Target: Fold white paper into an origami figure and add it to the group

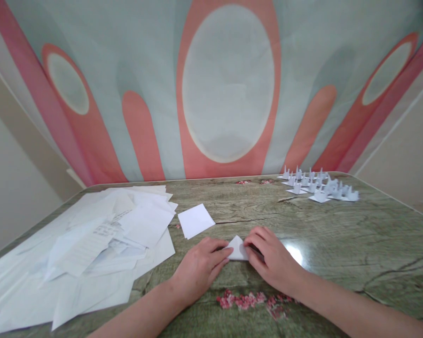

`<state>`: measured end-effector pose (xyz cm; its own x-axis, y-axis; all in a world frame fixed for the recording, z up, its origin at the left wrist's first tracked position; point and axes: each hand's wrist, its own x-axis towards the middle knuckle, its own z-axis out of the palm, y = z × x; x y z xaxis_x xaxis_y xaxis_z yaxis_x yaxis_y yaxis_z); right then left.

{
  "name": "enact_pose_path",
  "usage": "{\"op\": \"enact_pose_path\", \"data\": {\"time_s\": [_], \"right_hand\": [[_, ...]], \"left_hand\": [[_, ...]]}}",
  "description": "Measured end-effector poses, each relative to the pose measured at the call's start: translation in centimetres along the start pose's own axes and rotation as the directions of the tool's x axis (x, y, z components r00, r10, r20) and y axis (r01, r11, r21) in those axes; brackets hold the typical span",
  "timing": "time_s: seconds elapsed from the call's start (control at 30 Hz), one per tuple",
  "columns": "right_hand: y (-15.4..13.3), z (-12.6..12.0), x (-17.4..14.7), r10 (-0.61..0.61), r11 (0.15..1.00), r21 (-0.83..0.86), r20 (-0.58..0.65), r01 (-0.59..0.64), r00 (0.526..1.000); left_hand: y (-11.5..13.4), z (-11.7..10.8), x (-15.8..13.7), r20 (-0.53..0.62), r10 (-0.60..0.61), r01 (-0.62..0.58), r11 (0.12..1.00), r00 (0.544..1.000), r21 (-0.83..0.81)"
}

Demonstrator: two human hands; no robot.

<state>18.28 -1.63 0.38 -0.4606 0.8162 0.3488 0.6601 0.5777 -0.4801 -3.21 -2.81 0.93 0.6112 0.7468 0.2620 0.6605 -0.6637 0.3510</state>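
A small folded piece of white paper, triangular at its top, lies at the middle front of the table between my two hands. My left hand pinches its left corner, thumb and fingers closed on the edge. On the other side, my right hand grips the right corner with bent fingers. Parts of both lower corners are hidden under the fingers. Just beyond my left hand sits a short stack of square white paper sheets, lying flat.
Loose white paper sheets, some printed, are heaped across the left of the wood-patterned table. Several folded white paper cranes stand in a group at the back right. A patterned backdrop rises behind the table's far edge.
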Motion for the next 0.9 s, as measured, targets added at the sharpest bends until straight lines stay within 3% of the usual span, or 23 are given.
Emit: {"op": "enact_pose_path", "data": {"time_s": [0.17, 0.33, 0.57, 0.9], "right_hand": [[-0.7, 0.0, -0.3, -0.162, 0.986, -0.045, 0.033, 0.163, 0.986], [-0.7, 0.5, -0.7, -0.246, 0.946, -0.205, 0.048, 0.251, 0.968], [-0.8, 0.8, -0.7, -0.265, 0.900, -0.340, 0.067, 0.271, 0.962], [0.2, 0.6, -0.1, -0.215, 0.901, -0.370, 0.070, 0.225, 0.974]], "left_hand": [[0.0, 0.0, 0.0, 0.008, 0.009, -0.009, 1.000, 1.000, -0.011], [0.0, 0.0, 0.0, 0.008, 0.014, -0.014, 1.000, 1.000, -0.017], [0.1, -0.1, 0.0, -0.002, 0.006, -0.006, 1.000, 1.000, -0.018], [0.0, 0.1, -0.2, -0.036, -0.042, 0.041, 0.998, 0.998, -0.037]]}}
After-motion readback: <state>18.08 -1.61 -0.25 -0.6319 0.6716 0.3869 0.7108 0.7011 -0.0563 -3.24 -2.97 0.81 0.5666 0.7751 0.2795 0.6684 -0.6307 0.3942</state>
